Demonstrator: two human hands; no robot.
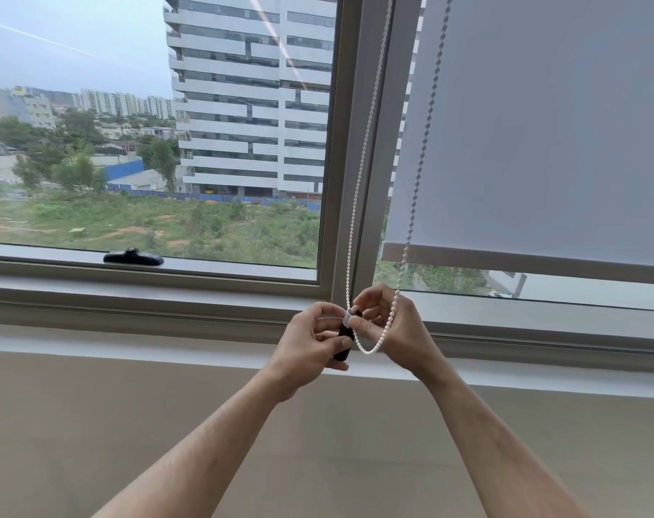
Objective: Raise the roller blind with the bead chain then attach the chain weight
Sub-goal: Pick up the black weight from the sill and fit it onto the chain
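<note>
A white bead chain (366,151) hangs in a loop down the window's centre post, its bottom curve at my hands. A small dark chain weight (344,340) with a white cap stands upright between both hands, right at the left strand of the chain. My left hand (310,342) grips the weight's dark body from the left. My right hand (392,327) pinches the white cap with thumb and fingers, and the chain loop drapes over its fingers. The pale grey roller blind (542,125) covers most of the right pane, its bottom bar (523,261) a little above the sill.
A black window handle (133,257) lies on the left pane's lower frame. The grey window sill (131,293) runs across below the glass, with a beige wall (93,424) under it. Buildings and greenery show outside.
</note>
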